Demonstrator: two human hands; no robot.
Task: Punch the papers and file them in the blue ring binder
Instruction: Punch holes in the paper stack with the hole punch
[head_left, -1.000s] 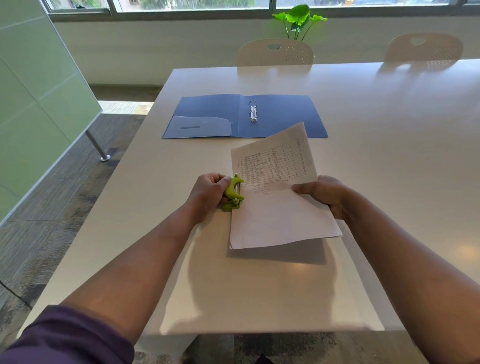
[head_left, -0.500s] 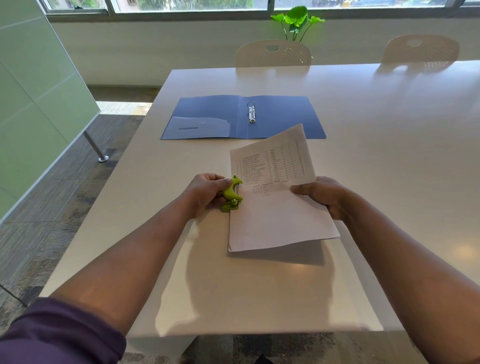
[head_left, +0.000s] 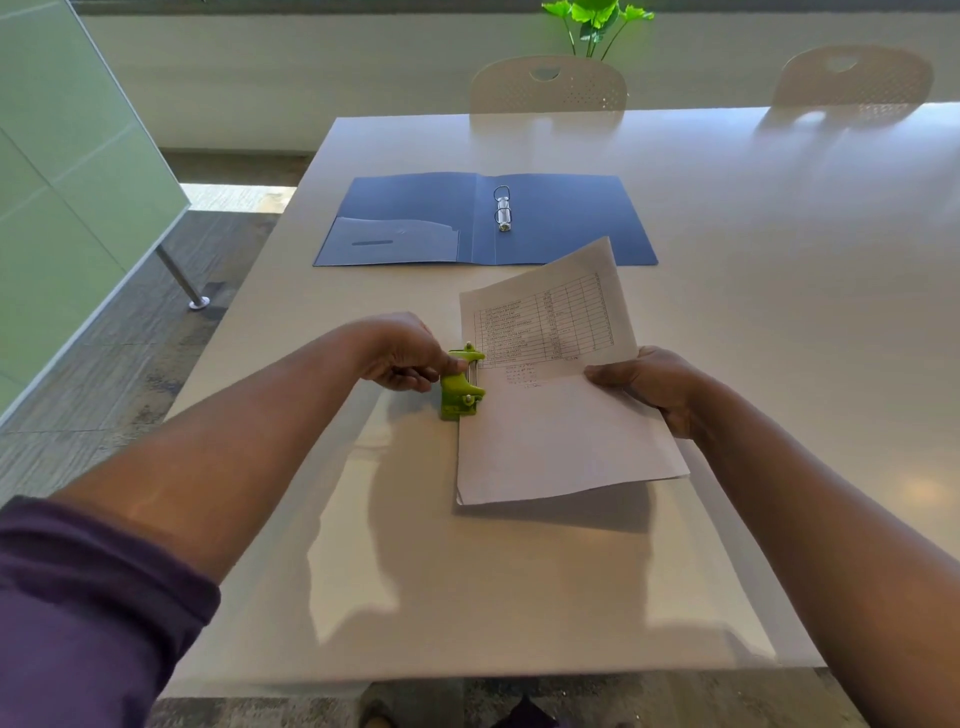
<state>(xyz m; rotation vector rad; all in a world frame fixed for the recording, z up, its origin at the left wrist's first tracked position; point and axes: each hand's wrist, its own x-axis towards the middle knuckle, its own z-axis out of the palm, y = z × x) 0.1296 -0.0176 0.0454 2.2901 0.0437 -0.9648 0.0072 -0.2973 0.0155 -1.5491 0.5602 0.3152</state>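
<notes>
left hand (head_left: 402, 358): green punch (head_left: 461, 383) gripped | right hand (head_left: 652, 387): papers (head_left: 558, 415) pinched, left edge in punch | blue ring binder (head_left: 483, 221) open on bench (head_left: 753, 249), beyond both hands

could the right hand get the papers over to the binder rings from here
Probably yes. The right hand grips the papers, and bare table lies between them and the open blue binder's rings. The green punch at their left edge must let go first.

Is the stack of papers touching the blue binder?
Apart. The head view shows bare table between the papers, held by the right hand, and the open blue ring binder lying farther away.
</notes>
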